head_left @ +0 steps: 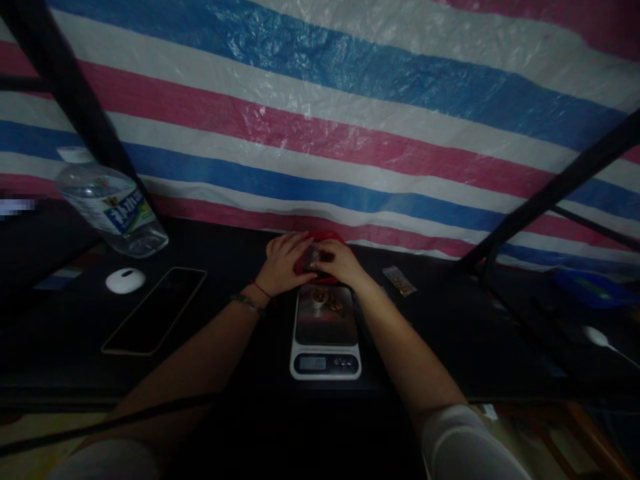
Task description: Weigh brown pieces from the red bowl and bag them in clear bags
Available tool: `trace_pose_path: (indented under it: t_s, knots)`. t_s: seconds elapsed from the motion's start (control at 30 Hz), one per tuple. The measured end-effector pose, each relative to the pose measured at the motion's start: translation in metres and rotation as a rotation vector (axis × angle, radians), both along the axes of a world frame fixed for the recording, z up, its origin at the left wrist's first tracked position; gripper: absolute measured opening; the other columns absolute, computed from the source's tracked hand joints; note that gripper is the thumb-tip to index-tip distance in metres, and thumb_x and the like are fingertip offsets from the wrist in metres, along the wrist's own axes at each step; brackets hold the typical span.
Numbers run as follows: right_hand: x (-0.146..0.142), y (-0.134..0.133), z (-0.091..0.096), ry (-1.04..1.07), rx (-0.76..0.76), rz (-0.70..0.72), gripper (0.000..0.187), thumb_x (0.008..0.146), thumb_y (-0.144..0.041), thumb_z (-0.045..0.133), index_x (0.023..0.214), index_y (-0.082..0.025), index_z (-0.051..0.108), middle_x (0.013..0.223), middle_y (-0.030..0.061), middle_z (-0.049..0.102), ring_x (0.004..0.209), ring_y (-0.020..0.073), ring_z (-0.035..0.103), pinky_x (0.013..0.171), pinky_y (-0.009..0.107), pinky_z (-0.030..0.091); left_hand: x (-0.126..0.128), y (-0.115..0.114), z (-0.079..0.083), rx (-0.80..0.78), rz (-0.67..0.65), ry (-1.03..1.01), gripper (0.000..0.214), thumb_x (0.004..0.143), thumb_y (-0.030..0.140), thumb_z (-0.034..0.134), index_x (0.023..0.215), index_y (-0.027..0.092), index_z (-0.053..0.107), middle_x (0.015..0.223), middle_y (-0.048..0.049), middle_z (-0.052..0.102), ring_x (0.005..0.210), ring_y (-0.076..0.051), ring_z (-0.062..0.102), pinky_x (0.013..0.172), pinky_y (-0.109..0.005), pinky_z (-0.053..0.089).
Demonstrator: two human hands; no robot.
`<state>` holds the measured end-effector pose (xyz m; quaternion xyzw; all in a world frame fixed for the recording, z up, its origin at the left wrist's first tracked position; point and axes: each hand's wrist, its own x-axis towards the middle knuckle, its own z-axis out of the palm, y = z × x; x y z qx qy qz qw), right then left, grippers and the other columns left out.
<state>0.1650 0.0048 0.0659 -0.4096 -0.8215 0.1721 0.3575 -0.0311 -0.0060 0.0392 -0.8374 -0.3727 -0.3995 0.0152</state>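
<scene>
My left hand point(283, 262) and my right hand point(341, 261) meet over a red container point(327, 237) at the back of a dark table point(225, 373). Together they pinch a small clear packet point(314, 257) with fingers curled on it. Just in front of them lies a kitchen scale point(325, 331) with a steel platform; a small white cup point(319, 296) and some brownish bits rest on its far end. A red cord and a bracelet circle my left wrist.
A phone point(156, 310) lies screen-up at the left, with a white mouse point(125, 280) and a clear water bottle point(113, 207) beyond it. A small filled packet point(399, 280) lies right of the scale. A striped tarp point(350, 120) hangs behind; black bars slant on both sides.
</scene>
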Motion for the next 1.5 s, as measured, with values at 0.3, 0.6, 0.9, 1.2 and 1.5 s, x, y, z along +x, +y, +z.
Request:
trace_pose_path:
  t_s: [0.3,0.6,0.9,1.2,1.5]
  knots:
    - [-0.003,0.006,0.027,-0.089,0.087,0.077,0.02,0.08,-0.015,0.059,0.095,-0.018,0.071,0.099,0.006,0.067,0.098,0.0185,0.058,0.09,0.033,0.043,-0.004,0.005,-0.001,-0.013,0.073,0.005,0.073,0.07,0.057,0.064,0.132,0.02,0.049,0.113,-0.011,0.062,0.107,-0.03,0.053,0.101,-0.048,0.029]
    - [0.007,0.013,-0.017,-0.543,-0.122,0.062,0.022,0.073,-0.016,0.065,0.093,-0.018,0.074,0.09,0.008,0.073,0.082,0.0219,0.065,0.075,0.03,0.045,-0.004,0.011,-0.009,-0.094,0.124,-0.084,0.06,0.075,0.046,0.063,0.126,0.017,0.051,0.114,-0.011,0.06,0.106,-0.028,0.054,0.094,-0.042,0.041]
    - [0.008,0.017,-0.02,-0.576,-0.11,-0.075,0.018,0.077,-0.019,0.065,0.092,-0.019,0.075,0.093,0.0055,0.073,0.09,0.0195,0.065,0.081,0.026,0.044,-0.003,0.014,-0.015,-0.13,0.113,-0.082,0.056,0.075,0.043,0.063,0.124,0.017,0.053,0.116,-0.0093,0.061,0.108,-0.027,0.055,0.097,-0.042,0.042]
    - [0.021,0.006,-0.03,-0.269,-0.018,-0.187,0.012,0.077,-0.017,0.066,0.087,-0.019,0.074,0.093,0.0048,0.071,0.094,0.0183,0.062,0.087,0.029,0.045,0.001,0.012,-0.015,-0.118,0.083,-0.088,0.055,0.076,0.044,0.063,0.123,0.016,0.054,0.116,-0.0103,0.061,0.108,-0.027,0.056,0.097,-0.042,0.042]
    - [0.031,-0.005,-0.032,-0.211,0.031,-0.194,0.016,0.078,-0.013,0.063,0.089,-0.02,0.072,0.094,0.0052,0.071,0.095,0.0189,0.062,0.091,0.033,0.046,0.003,0.01,-0.015,-0.109,0.067,-0.082,0.058,0.075,0.045,0.063,0.124,0.016,0.053,0.113,-0.0103,0.061,0.105,-0.027,0.056,0.094,-0.042,0.043]
